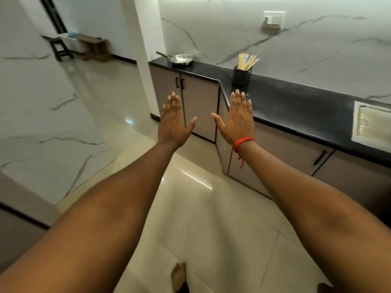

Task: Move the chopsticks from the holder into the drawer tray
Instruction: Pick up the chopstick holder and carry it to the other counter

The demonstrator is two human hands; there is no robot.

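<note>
Each grip spread flat, holding nothing: left hand (174, 121), right hand (239, 119); chopsticks (247, 61) upright in holder (241, 76).

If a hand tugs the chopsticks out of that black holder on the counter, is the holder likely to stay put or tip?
The holder may tip: it looks narrow, and the chopsticks lean right, well above its rim. It probably slides easily on the glossy counter.

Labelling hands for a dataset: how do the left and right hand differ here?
The right hand has a red thread band at its wrist; the left hand has a bare wrist. The right hand is in front of the black countertop, the left before the cabinet doors. Both are flat, open, empty.
</note>
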